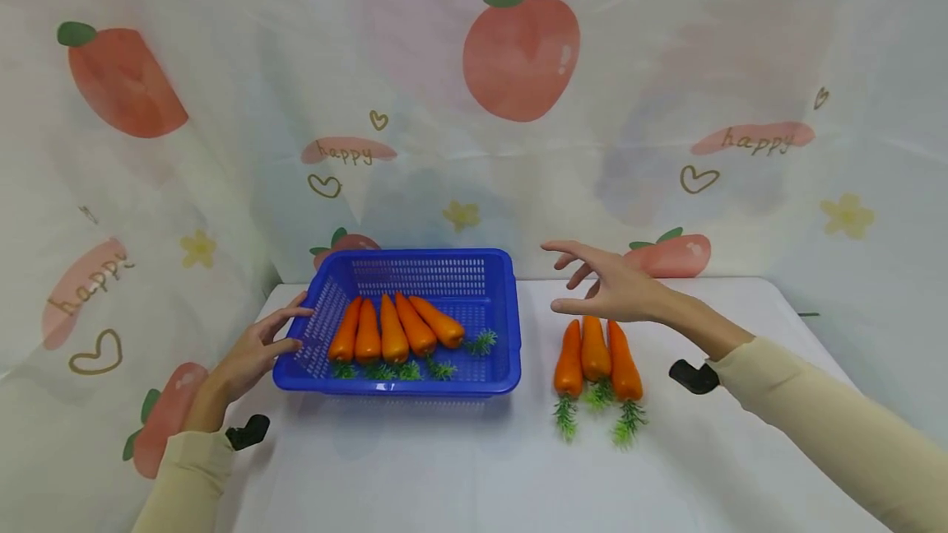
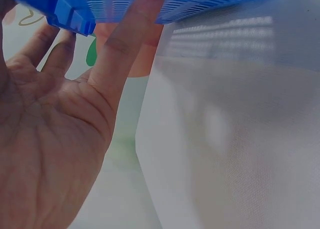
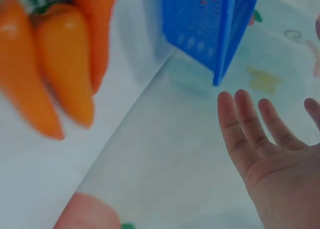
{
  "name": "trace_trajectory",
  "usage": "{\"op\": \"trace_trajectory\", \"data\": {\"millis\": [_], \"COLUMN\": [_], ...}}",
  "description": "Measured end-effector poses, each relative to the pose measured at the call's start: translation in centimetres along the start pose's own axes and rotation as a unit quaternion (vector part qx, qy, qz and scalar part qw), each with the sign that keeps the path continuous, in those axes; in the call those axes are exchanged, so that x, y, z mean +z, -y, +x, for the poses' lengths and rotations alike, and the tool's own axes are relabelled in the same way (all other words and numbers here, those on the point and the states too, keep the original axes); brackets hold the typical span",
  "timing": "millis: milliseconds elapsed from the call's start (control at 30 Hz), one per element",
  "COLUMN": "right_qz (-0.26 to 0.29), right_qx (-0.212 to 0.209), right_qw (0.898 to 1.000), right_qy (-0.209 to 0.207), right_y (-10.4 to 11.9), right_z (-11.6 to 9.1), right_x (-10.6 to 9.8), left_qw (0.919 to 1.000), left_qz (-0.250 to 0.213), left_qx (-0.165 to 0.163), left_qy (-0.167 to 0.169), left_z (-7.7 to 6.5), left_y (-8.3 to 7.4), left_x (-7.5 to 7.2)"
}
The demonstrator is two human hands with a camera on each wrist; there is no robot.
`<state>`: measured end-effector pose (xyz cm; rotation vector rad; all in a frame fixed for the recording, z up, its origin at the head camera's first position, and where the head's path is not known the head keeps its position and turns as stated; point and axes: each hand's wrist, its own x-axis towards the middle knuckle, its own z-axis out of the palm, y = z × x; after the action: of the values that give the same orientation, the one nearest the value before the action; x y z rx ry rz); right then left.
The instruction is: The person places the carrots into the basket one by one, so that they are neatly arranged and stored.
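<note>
Left hand [image 1: 250, 359], spread, touches the blue basket [image 1: 415, 387], which both wrist views crop; right hand [image 1: 618, 285], spread, hovers near three carrots [image 1: 596, 356].

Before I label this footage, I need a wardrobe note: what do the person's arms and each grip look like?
Both arms wear plain, pale cream long sleeves, the left sleeve and right sleeve ending in cuffs near the wrist. The left grip and right grip show no gloves or rings. A small, angular black piece sits beside each cuff; no cables show.
</note>
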<state>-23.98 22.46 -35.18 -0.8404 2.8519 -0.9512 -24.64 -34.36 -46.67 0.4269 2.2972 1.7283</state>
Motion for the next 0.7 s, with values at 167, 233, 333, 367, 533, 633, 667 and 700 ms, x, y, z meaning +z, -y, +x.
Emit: {"op": "trace_trajectory", "data": {"millis": [167,233,333,367,533,633,667,700], "right_qz": [-0.002,-0.002,0.002,-0.001,-0.011,-0.008,-0.007,-0.006], "right_qx": [0.012,0.013,0.019,0.022,0.048,0.061,0.064,0.067], "right_qw": [1.0,1.0,0.999,0.999,0.997,0.996,0.996,0.996], "right_qy": [-0.013,-0.021,-0.037,-0.042,-0.061,-0.064,-0.063,-0.062], "right_y": [-1.6,-2.1,-2.8,-3.1,-4.2,-4.6,-4.8,-4.9], "right_z": [-3.1,-4.4,-6.1,-6.6,-8.7,-9.5,-9.7,-9.9], "right_x": [-1.3,-1.6,-2.0,-2.0,-1.9,-1.7,-1.5,-1.4], "left_qw": [1.0,0.9999,0.9999,0.9999,1.0,1.0,0.9999,0.9999], "left_qz": [-0.006,-0.01,-0.011,-0.012,-0.008,-0.007,-0.009,-0.009], "left_qx": [0.002,0.003,0.002,0.003,0.005,0.005,0.005,0.005], "left_qy": [0.0,0.001,0.001,0.002,0.002,0.002,0.003,0.003], "left_z": [-0.3,-0.4,-0.3,-0.3,-0.1,0.0,0.0,0.0], "left_y": [0.2,0.1,0.1,0.0,-0.1,-0.1,0.0,0.0], "left_x": [-0.1,-0.1,-0.1,-0.1,0.0,0.0,0.0,0.1]}}
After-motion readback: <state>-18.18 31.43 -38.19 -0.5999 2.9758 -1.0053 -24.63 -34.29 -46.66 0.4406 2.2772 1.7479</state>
